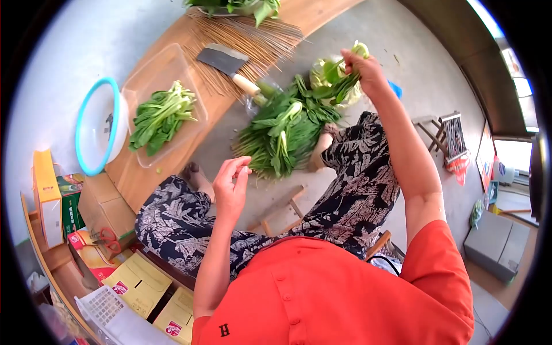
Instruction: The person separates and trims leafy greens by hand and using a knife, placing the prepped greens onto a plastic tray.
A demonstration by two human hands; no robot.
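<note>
Right hand (365, 71) — grip clamped on greens (346, 87), roots toward one o'clock, leaves toward seven; left hand (231, 187) well apart — can't tell if its fingertips meet.

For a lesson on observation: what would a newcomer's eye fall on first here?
The bright red buttoned shirt dominates the bottom of the view. Beyond it, a heap of leafy green vegetables lies on the grey floor between the feet, and the right hand holds a green leafy bunch. Upper left, a wide-bladed cleaver rests on thin brown sticks.
</note>
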